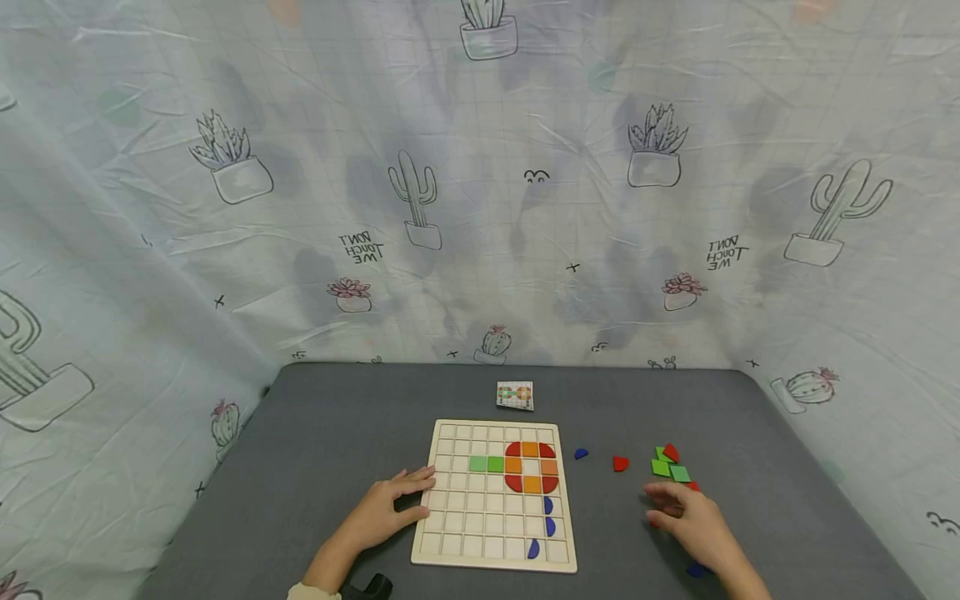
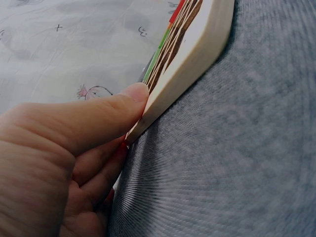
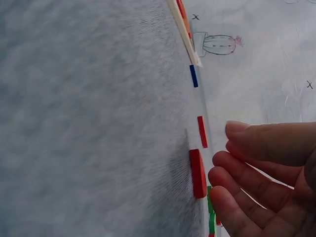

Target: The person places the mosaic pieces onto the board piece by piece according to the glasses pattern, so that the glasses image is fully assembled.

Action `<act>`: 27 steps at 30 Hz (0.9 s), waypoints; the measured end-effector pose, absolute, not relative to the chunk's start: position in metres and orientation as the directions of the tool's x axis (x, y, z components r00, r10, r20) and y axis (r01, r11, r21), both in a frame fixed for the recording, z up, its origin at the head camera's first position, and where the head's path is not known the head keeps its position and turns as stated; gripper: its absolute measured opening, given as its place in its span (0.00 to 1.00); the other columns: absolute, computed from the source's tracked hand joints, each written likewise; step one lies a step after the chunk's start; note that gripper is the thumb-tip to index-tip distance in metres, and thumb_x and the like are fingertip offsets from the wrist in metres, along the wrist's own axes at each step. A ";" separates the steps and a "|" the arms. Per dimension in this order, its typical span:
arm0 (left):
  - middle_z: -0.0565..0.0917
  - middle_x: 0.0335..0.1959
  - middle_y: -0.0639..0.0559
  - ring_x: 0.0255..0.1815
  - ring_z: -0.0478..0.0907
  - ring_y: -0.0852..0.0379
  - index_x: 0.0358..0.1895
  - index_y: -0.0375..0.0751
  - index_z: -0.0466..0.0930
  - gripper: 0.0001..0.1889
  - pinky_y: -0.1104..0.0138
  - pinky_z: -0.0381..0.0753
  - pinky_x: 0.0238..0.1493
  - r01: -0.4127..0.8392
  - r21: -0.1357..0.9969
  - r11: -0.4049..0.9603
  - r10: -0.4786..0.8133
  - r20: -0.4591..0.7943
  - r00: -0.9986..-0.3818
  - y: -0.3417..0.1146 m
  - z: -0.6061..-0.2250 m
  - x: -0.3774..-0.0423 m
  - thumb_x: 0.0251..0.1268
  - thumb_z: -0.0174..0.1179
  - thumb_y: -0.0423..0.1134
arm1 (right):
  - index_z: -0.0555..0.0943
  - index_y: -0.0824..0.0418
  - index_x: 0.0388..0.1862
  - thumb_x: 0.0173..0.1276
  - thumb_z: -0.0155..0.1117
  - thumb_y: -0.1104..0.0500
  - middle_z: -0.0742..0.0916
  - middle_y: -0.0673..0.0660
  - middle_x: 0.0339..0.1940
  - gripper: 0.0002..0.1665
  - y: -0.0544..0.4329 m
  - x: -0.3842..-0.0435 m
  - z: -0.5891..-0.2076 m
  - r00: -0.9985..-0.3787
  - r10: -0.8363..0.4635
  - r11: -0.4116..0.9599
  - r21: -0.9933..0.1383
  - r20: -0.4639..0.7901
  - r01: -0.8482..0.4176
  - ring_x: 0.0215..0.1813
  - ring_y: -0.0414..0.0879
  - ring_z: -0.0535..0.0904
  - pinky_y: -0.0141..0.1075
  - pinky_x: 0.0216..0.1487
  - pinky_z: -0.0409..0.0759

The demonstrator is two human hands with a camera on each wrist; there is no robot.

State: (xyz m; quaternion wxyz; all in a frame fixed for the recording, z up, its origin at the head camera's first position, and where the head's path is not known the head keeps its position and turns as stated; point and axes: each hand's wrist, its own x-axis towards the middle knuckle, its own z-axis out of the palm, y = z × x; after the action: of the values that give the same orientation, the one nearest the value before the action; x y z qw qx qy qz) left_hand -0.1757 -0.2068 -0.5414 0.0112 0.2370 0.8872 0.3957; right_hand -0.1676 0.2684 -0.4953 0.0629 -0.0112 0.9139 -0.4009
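Note:
My left hand (image 1: 382, 510) rests at the left edge of a pale wooden grid board (image 1: 453, 523), its thumb and fingertips touching the rim. In the left wrist view the thumb (image 2: 111, 113) lies against the board's side. Red, orange and green pieces fill some upper cells; blue half-round pieces (image 1: 550, 527) lie in the lower right ones. My right hand (image 1: 693, 521) hovers at the right beside loose pieces, thumb and fingers apart with nothing between them. Close to its fingertips in the right wrist view stands a red piece (image 3: 197, 174); the hand partly hides it in the head view.
Behind the board stands a small pattern card (image 1: 515, 396). Loose green pieces (image 1: 660, 467) lie beyond the right hand with red ones. A blue piece (image 1: 581, 453) and a red piece (image 1: 620, 463) lie right of the board. A black object (image 1: 371, 586) sits by the left wrist.

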 end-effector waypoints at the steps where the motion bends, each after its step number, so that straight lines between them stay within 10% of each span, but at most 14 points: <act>1: 0.73 0.65 0.47 0.65 0.71 0.45 0.61 0.40 0.77 0.27 0.45 0.61 0.69 0.411 0.707 0.575 0.430 0.166 -0.887 -0.207 -0.542 -0.176 0.61 0.61 0.51 | 0.80 0.65 0.52 0.55 0.73 0.60 0.85 0.62 0.49 0.25 0.269 -0.167 -0.496 -0.991 -0.070 0.679 -0.733 -0.113 0.036 0.47 0.52 0.84 0.32 0.36 0.85; 27: 0.73 0.66 0.47 0.65 0.70 0.45 0.61 0.41 0.77 0.27 0.46 0.59 0.69 0.393 0.726 0.565 0.426 0.151 -0.892 -0.207 -0.540 -0.175 0.61 0.61 0.52 | 0.84 0.62 0.33 0.46 0.78 0.55 0.85 0.52 0.31 0.18 0.258 -0.170 -0.500 -1.000 -0.020 0.877 -0.481 -0.019 -0.009 0.33 0.45 0.79 0.42 0.34 0.81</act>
State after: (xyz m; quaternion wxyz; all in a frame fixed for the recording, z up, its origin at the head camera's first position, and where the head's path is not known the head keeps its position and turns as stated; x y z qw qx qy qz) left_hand -0.1751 -0.2067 -0.5405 0.0205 0.2316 0.8843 0.4049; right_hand -0.1703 0.2579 -0.5003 0.0115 -0.0075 0.9686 -0.2481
